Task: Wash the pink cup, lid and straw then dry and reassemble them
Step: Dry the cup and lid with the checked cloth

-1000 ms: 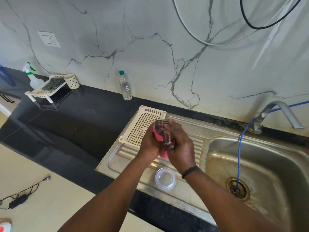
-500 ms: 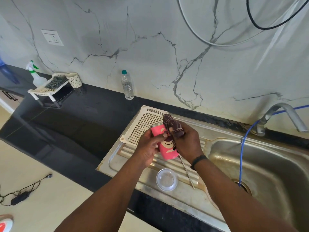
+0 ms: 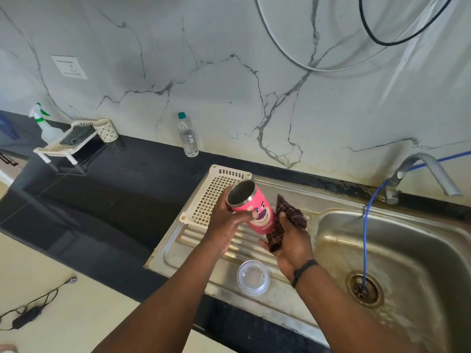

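Pink cup [image 3: 257,212] gripped by left hand [image 3: 224,222], right hand [image 3: 293,240] clutching checked cloth [image 3: 285,220]

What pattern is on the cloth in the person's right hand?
The cloth is dark brown with a light checked pattern, seen in the head view, the only one.

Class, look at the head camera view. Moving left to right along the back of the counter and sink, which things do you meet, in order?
Spray bottle → small white rack → patterned holder → water bottle → cream basket → pink cup → checked cloth → blue hose → tap.
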